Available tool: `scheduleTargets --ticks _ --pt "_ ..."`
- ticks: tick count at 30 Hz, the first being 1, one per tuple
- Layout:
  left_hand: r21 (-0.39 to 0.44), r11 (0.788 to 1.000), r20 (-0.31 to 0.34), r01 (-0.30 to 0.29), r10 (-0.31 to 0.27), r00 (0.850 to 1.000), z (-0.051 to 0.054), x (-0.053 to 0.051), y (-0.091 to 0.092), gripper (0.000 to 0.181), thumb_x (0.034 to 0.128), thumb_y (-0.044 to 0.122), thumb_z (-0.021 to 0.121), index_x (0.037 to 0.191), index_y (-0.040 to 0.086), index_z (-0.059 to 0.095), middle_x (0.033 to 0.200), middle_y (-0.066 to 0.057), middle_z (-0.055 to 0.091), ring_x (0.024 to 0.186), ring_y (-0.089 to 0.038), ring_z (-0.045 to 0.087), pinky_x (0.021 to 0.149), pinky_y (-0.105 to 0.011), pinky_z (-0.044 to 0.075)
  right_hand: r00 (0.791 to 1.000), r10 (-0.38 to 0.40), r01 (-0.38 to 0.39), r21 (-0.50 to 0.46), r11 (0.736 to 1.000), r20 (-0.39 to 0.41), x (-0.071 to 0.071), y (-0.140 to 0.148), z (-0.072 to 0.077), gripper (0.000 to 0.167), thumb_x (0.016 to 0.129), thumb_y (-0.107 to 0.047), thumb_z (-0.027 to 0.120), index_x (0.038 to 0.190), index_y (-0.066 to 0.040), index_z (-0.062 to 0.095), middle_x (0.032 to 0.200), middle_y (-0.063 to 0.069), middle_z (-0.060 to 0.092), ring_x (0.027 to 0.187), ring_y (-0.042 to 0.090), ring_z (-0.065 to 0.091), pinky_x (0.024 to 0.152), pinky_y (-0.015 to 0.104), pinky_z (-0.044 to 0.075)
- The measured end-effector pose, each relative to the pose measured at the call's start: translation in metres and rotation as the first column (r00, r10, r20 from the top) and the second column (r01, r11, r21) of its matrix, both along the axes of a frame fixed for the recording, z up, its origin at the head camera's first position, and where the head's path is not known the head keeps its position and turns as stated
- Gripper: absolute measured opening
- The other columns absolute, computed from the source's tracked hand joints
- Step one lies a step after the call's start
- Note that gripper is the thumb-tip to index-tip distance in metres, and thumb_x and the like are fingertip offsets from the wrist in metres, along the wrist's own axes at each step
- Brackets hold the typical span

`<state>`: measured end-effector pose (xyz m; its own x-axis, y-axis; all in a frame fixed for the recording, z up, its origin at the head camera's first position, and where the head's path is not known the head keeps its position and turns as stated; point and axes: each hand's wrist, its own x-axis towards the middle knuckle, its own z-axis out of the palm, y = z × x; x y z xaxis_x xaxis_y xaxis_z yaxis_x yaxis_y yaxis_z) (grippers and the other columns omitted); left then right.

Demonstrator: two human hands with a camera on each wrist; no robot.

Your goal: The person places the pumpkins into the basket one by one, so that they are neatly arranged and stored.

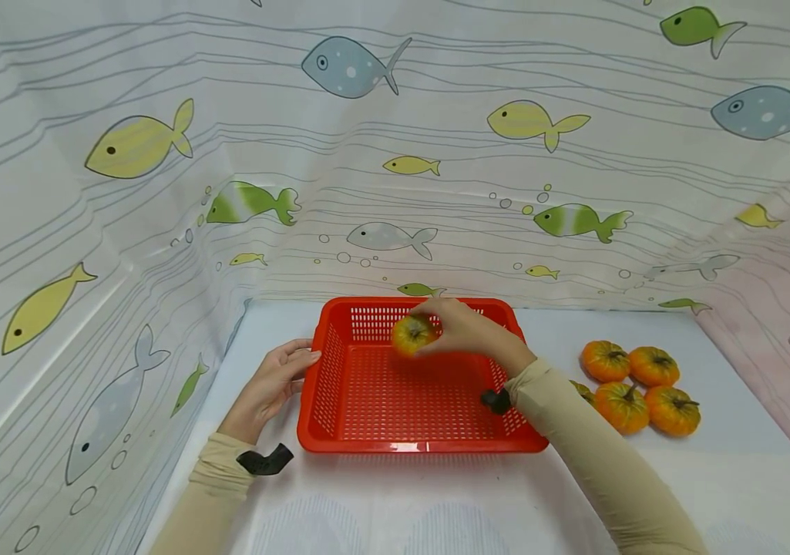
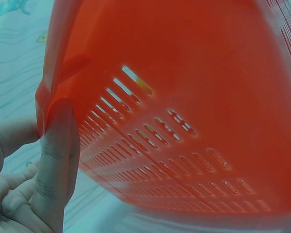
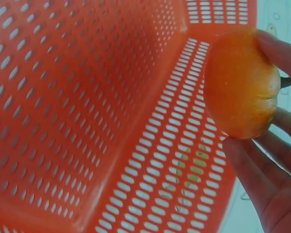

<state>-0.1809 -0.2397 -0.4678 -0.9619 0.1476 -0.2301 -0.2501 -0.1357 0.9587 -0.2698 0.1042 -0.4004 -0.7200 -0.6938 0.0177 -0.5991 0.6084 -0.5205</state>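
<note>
A: Grips?
B: Left hand [image 1: 277, 381] pinches the red basket [image 1: 422, 447] by its left rim. Right hand [image 1: 469, 327] grips a pumpkin [image 1: 411, 336] over the basket, toward its far side.
A: Room?
B: Basket sits by the table's [image 1: 395, 509] far edge. Gap on its right, crossed by right sleeve [image 1: 599, 455], then more pumpkins [image 1: 621, 407] toward the right edge.

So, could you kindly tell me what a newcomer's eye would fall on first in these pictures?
Probably the bright red, rectangular plastic basket near the middle of the head view, its left rim pinched by the left hand. Over it, the right hand holds a small, round orange-and-yellow pumpkin. More ribbed orange pumpkins sit to the basket's right, and white fish-printed sheeting rises behind.
</note>
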Motion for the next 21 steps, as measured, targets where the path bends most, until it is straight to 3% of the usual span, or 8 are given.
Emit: scheduleTargets --ticks 7,21 --pt "0.014 1.000 -0.003 0.002 -0.002 1.000 0.001 0.002 0.000 0.048 0.1038 0.016 0.063 0.143 -0.002 0.042 0.101 0.004 0.074 0.083 -0.007 0.074 0.071 -0.025 0.064 1.000 0.000 -0.001 0.013 1.000 0.029 -0.007 -0.017 -0.012 0.066 0.082 -0.034 0.089 0.138 -0.009 0.063 0.132 0.004 0.066 0.116 0.019 0.061 0.101 0.035 0.055" --pt "0.023 1.000 -0.016 0.014 -0.014 1.000 -0.001 0.000 0.000 0.049 0.1040 0.016 0.063 0.142 -0.004 0.041 0.104 0.003 0.073 0.085 -0.007 0.074 0.070 -0.024 0.064 0.996 0.024 -0.026 0.024 0.999 0.081 -0.010 -0.050 -0.024 0.060 0.085 -0.030 0.087 0.137 -0.011 0.063 0.126 0.001 0.067 0.112 0.016 0.060 0.100 0.032 0.055"
